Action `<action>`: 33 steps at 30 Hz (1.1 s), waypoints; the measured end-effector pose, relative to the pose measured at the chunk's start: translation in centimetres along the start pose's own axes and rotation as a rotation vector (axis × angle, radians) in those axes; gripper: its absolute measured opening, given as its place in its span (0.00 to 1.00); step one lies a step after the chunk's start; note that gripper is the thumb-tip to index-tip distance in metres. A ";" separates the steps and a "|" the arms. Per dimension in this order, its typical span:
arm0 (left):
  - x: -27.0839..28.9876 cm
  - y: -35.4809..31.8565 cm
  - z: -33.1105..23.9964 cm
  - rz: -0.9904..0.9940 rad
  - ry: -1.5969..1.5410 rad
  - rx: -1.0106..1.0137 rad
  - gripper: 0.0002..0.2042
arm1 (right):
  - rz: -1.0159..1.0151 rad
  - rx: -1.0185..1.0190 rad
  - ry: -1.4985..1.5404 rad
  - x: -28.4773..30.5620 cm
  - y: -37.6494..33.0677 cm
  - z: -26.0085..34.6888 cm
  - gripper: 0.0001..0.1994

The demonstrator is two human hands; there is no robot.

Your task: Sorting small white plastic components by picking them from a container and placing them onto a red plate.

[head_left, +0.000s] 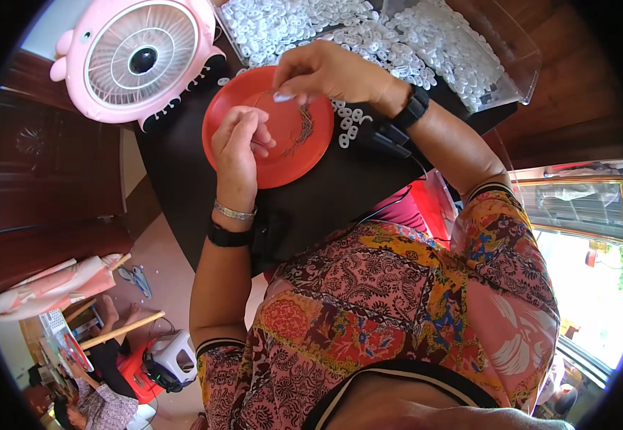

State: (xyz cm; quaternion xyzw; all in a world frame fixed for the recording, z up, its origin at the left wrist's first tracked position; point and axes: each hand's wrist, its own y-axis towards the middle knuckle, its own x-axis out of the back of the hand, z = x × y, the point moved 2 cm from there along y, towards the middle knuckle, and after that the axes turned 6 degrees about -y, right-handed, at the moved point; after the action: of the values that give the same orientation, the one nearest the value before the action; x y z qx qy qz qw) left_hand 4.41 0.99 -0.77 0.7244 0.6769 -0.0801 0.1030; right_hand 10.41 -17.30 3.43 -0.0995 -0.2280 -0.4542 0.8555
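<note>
Left hand [238, 140] pinching thin wire, right hand [326, 72] pinching white ring, orange plate [283, 161] holding wires, clear tray [501, 68] of white rings

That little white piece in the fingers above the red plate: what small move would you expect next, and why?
Probably bringing the hands together. The right hand pinches a small white piece above the red plate, the left hand is curled just below it, and thin dark wires lie on the plate between them. What the left fingers hold is too small to tell.

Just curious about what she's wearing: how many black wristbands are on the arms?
2. One black band sits on the left wrist, just below a silver bracelet. The other black band is on the right wrist, near the white rings.
</note>
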 end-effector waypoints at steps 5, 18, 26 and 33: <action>-0.4 0.0 -0.2 0.038 -0.003 0.025 0.10 | -0.038 0.136 -0.105 -2.4 0.2 2.2 0.06; -0.5 -0.1 -0.4 0.134 -0.097 -0.035 0.08 | -0.014 0.104 -0.009 -2.6 -0.5 2.3 0.07; -0.2 0.0 -0.1 0.163 -0.085 -0.003 0.08 | -0.012 0.162 -0.094 -2.4 -0.8 2.5 0.07; 0.1 0.2 -0.3 0.019 -0.108 -0.045 0.08 | -0.036 0.397 -0.566 -1.9 -0.8 1.9 0.06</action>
State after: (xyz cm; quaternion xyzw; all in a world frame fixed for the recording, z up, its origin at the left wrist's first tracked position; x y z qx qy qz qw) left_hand 4.58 1.19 -0.54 0.7228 0.6651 -0.1029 0.1567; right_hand 8.27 -15.62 4.19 -0.0491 -0.5421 -0.3702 0.7528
